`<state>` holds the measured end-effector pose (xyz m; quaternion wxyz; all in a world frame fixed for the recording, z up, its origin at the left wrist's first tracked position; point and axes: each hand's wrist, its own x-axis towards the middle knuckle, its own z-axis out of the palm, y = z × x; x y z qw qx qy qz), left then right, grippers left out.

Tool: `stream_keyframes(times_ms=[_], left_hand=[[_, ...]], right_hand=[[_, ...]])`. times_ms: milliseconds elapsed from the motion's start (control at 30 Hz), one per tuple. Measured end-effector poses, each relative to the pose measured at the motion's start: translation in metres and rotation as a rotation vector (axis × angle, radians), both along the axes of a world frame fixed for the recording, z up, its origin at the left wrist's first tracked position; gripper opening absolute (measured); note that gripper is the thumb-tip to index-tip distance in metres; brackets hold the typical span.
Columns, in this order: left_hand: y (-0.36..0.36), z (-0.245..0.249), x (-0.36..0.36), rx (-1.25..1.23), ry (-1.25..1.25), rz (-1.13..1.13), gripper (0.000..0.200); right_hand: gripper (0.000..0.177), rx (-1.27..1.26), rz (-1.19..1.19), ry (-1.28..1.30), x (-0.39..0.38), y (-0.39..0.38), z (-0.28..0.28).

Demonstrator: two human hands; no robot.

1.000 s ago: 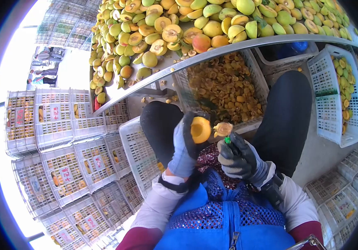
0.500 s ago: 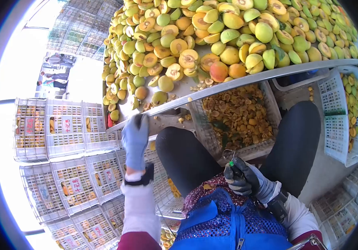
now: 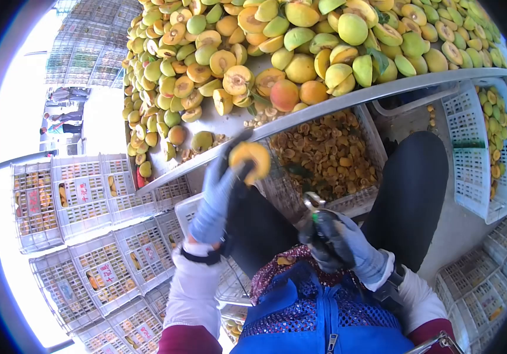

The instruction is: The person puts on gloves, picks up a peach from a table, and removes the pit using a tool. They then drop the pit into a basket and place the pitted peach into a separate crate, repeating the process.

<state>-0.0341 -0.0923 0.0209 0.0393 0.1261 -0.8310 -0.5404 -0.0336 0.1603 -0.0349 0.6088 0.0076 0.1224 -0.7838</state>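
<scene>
Gloved left hand (image 3: 218, 186) pinches stone-fruit half (image 3: 251, 160) near table edge (image 3: 383, 88); right hand (image 3: 342, 242) clenched round coring tool (image 3: 313, 204). Risk: juicy half slips, falls beside crate (image 3: 366, 127).

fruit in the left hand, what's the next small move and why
Likely lower the fruit to the tool in the right hand. The left hand grips the fruit up near the table edge, apart from the tool, whose metal tip points up.

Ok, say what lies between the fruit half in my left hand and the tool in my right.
Head view: a wall of the white crate, orange-brown pieces inside, lies between the fruit half and the tool.
</scene>
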Motion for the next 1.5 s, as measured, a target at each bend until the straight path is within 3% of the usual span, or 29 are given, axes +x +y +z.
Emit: stream_keyframes(times_ms=[67,100,133,167,200,233,267,333,467,567,767,867,933,1100,1167,1200,1233,1300,1333,1400,1433,1467,1500], left_hand=[[0.038,0.003,0.020,0.144,-0.045,0.015,0.044],[0.052,0.003,0.027,0.530,-0.176,0.152,0.044],[0.061,-0.007,0.032,0.644,-0.162,0.181,0.040],[0.074,-0.008,0.036,0.626,-0.114,0.265,0.033],[0.079,-0.024,0.047,0.331,0.003,0.216,0.032],[0.083,-0.031,0.051,0.287,0.042,0.235,0.031],[0.088,-0.038,0.056,0.242,0.080,0.256,0.031],[0.100,-0.027,0.054,0.655,-0.005,0.437,0.033],[0.110,-0.017,0.063,0.331,0.056,0.399,0.034],[0.118,-0.008,0.070,0.301,0.100,0.411,0.034],[0.136,-0.002,0.078,0.208,0.222,0.475,0.035],[0.139,-0.005,0.081,0.184,0.281,0.481,0.035],[0.135,-0.010,0.084,0.156,0.283,0.470,0.034],[0.098,-0.003,0.078,-0.055,0.083,0.111,0.022],[0.063,-0.005,0.079,-0.449,0.263,-0.350,0.029],[0.060,0.006,0.081,-0.321,0.086,-0.376,0.041],[0.061,0.013,0.080,-0.389,0.145,-0.433,0.039],[0.064,0.022,0.077,-0.520,0.262,-0.555,0.034],[0.078,0.025,0.074,0.144,-0.310,-0.242,0.026],[0.093,0.018,0.075,0.451,-0.232,0.090,0.026],[0.099,0.014,0.076,0.602,-0.190,0.256,0.027],[0.104,0.006,0.078,0.518,-0.010,0.205,0.028],[0.111,0.002,0.080,0.573,-0.017,0.270,0.029]], right_hand=[[0.033,0.314,-0.143,0.066,0.010,-0.018,0.006],[0.030,0.469,-0.215,0.099,0.015,-0.024,0.008],[0.027,0.527,-0.194,0.335,0.012,-0.022,0.013],[0.027,0.526,-0.263,0.549,0.014,-0.022,0.008],[0.028,0.521,-0.331,0.763,0.018,-0.023,0.000],[0.028,0.511,-0.399,0.978,0.021,-0.021,-0.005],[0.048,0.560,-0.153,0.992,0.023,-0.013,-0.007],[0.034,0.682,-0.291,1.214,0.020,-0.010,0.019],[0.031,0.840,-0.438,1.493,0.037,-0.011,0.025],[0.031,0.796,-0.311,1.373,0.041,-0.009,0.030],[0.029,0.764,-0.277,1.258,0.049,-0.006,0.044],[0.027,0.734,-0.473,1.342,0.058,-0.006,0.042],[0.025,0.680,-0.492,1.268,0.061,-0.007,0.034],[0.021,0.675,-0.337,1.177,0.046,0.004,0.033],[0.019,0.742,-0.379,1.221,0.043,0.005,0.024],[0.018,0.668,-0.461,0.866,0.040,0.003,0.030],[0.020,0.622,-0.452,0.676,0.038,-0.001,0.015],[0.023,0.510,-0.401,0.625,0.032,-0.004,0.012],[0.025,0.565,-0.405,0.662,0.035,-0.004,0.009],[0.027,0.671,-0.411,0.743,0.038,-0.009,0.008],[0.026,0.627,-0.371,0.571,0.036,-0.008,0.012],[0.026,0.582,-0.331,0.400,0.034,-0.005,0.020],[0.025,0.533,-0.290,0.229,0.032,-0.004,0.025]])
